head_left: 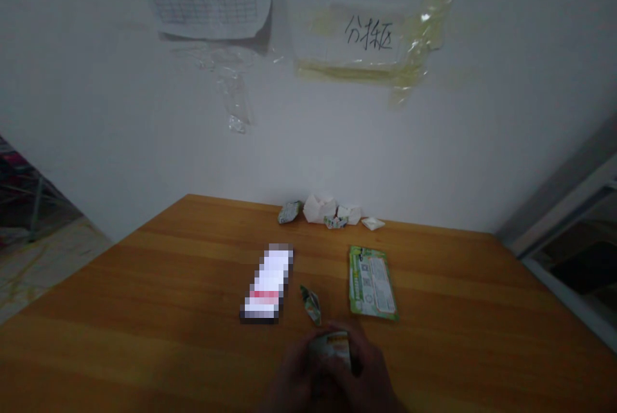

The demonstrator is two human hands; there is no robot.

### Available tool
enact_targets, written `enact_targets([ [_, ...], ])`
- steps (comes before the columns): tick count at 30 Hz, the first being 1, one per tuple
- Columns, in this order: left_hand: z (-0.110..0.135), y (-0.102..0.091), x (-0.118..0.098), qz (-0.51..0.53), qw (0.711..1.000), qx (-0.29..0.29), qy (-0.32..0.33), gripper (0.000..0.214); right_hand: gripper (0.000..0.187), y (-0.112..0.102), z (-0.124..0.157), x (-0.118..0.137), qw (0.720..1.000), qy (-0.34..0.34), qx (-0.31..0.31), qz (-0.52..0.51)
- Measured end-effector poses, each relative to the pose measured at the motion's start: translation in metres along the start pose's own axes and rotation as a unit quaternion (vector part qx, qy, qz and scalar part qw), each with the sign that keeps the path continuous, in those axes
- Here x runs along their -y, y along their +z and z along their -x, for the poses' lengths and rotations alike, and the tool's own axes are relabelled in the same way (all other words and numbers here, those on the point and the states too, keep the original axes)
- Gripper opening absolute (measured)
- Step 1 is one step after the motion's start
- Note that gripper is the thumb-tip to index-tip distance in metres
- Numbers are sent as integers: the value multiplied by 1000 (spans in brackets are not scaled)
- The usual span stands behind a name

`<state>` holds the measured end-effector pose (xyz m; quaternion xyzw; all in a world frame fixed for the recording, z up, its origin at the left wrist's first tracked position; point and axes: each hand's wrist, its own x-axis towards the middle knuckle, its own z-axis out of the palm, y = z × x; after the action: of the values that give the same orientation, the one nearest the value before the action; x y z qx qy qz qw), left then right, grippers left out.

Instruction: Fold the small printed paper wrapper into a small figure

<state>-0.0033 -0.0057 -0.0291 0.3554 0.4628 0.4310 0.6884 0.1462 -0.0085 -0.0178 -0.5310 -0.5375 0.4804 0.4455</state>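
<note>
Both hands are close together at the table's near side, closed around a small printed packet (332,342) whose pale face shows between the fingers. My left hand (294,371) grips its left side. My right hand (364,368) wraps its right side, with the thumb across the front. The image is dark there, so the packet's exact kind is unclear. Just beyond the hands lies a small folded green printed piece (311,304). A flat green printed pouch (373,282) rests to the right of it.
A blurred-out phone-like slab (268,284) lies on the wooden table (159,278), left of the hands. Along the wall sit a crumpled wrapper (289,212), crumpled white paper (319,208), a small green printed scrap (335,222) and a folded white piece (373,223). Taped sheets (366,40) hang above.
</note>
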Motion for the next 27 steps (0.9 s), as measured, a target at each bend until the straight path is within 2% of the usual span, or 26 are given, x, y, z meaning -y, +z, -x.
enact_targets([
  [2,4,3,-14,-5,999,46,12,41,39,-2,0,1,1000,-3,5,4],
  [4,8,4,-30,-2,995,95,38,44,43,-5,0,2,999,-9,36,-16],
  [5,10,5,-37,4,992,122,9,46,45,-7,0,4,998,-8,54,-33],
  [7,13,5,-48,15,991,133,-5,45,48,-10,0,6,995,-5,77,-63],
  [10,17,6,-57,28,988,148,-17,47,51,-14,-1,9,992,7,75,-106],
  [13,15,5,-56,-8,990,134,-46,41,54,-17,-3,11,978,6,138,-155],
  [15,11,2,-50,-74,992,101,-29,35,57,-18,-5,9,964,0,194,-183],
  [16,8,1,-45,-92,993,76,-10,36,58,-18,-6,7,960,0,200,-194],
  [17,6,0,-40,-94,994,51,4,39,59,-17,-6,4,962,0,185,-198],
  [19,1,-1,-30,-77,996,-37,30,44,56,-14,-7,-3,979,-12,108,-175],
  [22,-2,0,-25,-39,993,-104,28,49,43,-11,-8,-11,992,-115,-5,-52],
  [25,-2,2,-28,-20,993,-115,29,55,38,-13,-8,-11,968,-242,-25,57],
  [27,-2,1,-31,-6,995,-100,15,59,37,-15,-8,-8,964,-254,-35,73],
])
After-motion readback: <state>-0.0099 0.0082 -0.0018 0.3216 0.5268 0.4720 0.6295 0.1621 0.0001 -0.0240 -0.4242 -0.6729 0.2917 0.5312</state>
